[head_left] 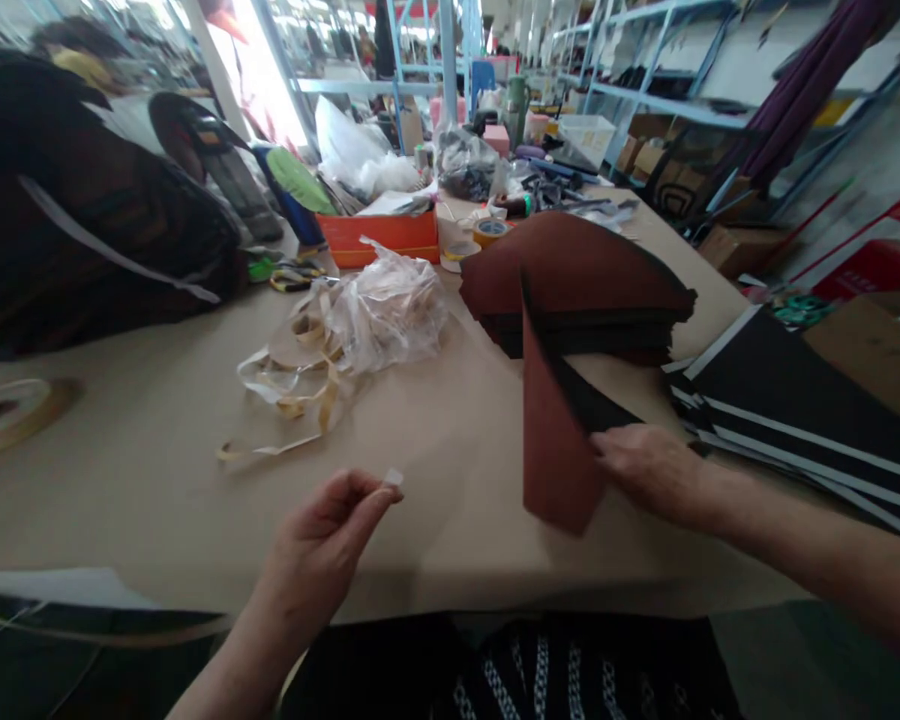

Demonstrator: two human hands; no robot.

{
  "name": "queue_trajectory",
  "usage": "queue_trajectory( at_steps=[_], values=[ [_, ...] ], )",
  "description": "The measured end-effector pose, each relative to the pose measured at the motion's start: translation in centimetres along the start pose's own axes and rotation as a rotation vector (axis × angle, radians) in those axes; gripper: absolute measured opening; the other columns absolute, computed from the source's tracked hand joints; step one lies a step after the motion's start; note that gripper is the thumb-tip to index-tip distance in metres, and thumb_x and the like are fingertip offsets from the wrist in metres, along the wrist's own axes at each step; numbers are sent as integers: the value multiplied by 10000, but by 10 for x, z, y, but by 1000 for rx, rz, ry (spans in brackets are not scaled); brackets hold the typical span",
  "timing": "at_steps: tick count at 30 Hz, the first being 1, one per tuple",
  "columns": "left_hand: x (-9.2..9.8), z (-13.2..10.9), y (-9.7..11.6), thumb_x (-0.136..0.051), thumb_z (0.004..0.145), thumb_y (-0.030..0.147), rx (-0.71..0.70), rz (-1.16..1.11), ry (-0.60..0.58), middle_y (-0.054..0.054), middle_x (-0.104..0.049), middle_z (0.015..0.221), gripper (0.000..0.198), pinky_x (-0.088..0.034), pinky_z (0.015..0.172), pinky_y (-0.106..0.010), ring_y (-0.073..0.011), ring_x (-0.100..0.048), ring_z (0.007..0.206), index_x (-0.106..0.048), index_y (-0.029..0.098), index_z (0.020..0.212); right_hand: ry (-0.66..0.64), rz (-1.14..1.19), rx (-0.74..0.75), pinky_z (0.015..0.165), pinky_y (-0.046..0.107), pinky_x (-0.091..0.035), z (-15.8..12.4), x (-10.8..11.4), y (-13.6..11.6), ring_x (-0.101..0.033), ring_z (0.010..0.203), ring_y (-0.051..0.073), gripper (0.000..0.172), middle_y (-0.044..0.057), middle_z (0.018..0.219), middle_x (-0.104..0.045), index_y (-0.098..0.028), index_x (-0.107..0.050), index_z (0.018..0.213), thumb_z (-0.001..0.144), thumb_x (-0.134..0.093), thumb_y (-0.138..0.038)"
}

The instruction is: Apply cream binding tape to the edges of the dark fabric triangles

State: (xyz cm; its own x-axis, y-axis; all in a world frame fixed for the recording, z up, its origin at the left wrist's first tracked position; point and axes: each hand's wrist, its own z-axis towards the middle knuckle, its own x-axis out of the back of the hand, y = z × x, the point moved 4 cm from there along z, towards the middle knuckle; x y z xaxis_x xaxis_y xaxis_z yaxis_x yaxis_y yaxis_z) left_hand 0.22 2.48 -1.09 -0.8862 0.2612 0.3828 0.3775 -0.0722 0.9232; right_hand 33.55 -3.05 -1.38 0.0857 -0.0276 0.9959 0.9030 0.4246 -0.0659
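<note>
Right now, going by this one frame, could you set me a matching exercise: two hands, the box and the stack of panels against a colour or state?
1. Left hand
2. Right hand
3. Box
4. Stack of panels

A. Orange, behind the crumpled clear bag
B. Gripping a single brown piece
C. Brown on top, dark along its front edge
D. Pinching a small white piece

Pairs: 1-D, 2-B, 3-A, 4-C

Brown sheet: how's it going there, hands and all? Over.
Left hand: small white piece in fingertip grip. Right hand: brown sheet, held tilted. Nearby clutter: tape tangle and plastic bag, beyond left hand.
</note>
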Motion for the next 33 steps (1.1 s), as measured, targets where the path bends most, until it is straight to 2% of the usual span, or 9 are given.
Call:
queue_trajectory(
  at_steps=[3,6,9,13,18,22,26,29,33],
  values=[
    [-18,-6,19,-598,804,384,68,-128,-126,-10,-651,729,214,-403,665,-230,-130,-558,703,-568,183,740,-70,-89,48,546,263,-403,-24,-34,-9,-574,607,157,537,28,738,-633,-226,-603,1227,751,-521,9],
    [-46,-10,30,-577,800,360,131,-138,-255,11,-591,642,220,-365,602,-225,-109,-490,622,-551,176,682,-91,-9,-27,588,262,-431,-34,-43,-1,-605,682,166,555,46,833,-651,-208,-538,1309,775,-553,-56],
    [-75,-14,35,-566,792,324,174,-111,-379,36,-519,594,214,-323,570,-226,-94,-421,582,-523,175,644,-75,369,-212,647,267,-453,-32,-33,-3,-607,738,165,461,56,890,-661,-180,-561,1276,827,-598,-276],
    [-100,-17,42,-566,785,289,153,-59,-480,55,-461,577,200,-292,541,-223,-87,-368,563,-496,179,634,-75,983,-435,573,231,-399,-22,-13,-33,-492,606,107,353,-13,678,-541,-175,-640,1084,848,-555,-424],
    [-112,-18,46,-562,764,291,91,-6,-488,63,-396,550,207,-264,514,-227,-85,-331,534,-476,181,611,-210,1359,-483,515,209,-290,-5,-12,-63,-339,541,66,234,-62,609,-401,-171,-615,921,785,-635,-360],
    [-118,-17,42,-545,754,314,90,25,-503,61,-390,548,196,-264,509,-228,-88,-322,526,-496,181,618,-197,1425,-435,557,207,-310,3,-18,-69,-362,576,64,123,-57,632,-433,-161,-554,775,787,-607,-272],
    [-122,-13,39,-514,730,328,46,133,-606,48,-387,565,224,-265,514,-229,-99,-336,546,-457,185,568,-166,1383,-425,555,201,-318,4,-14,-71,-382,576,61,60,-55,623,-455,-157,-524,710,758,-554,-179],
    [-121,-7,32,-475,751,396,69,258,-696,50,-327,536,314,-234,487,-234,-103,-300,515,-389,194,526,-125,1337,-441,527,199,-299,-1,-9,-61,-370,550,58,63,-58,601,-443,-161,-510,679,732,-543,-168],
    [-116,9,25,-489,742,478,110,376,-790,40,-364,519,349,-237,477,-236,-114,-322,504,-471,198,535,21,1349,-577,530,212,-281,-25,-2,-17,-351,541,62,109,-58,592,-416,-170,-476,669,721,-555,-224]
  ],
)
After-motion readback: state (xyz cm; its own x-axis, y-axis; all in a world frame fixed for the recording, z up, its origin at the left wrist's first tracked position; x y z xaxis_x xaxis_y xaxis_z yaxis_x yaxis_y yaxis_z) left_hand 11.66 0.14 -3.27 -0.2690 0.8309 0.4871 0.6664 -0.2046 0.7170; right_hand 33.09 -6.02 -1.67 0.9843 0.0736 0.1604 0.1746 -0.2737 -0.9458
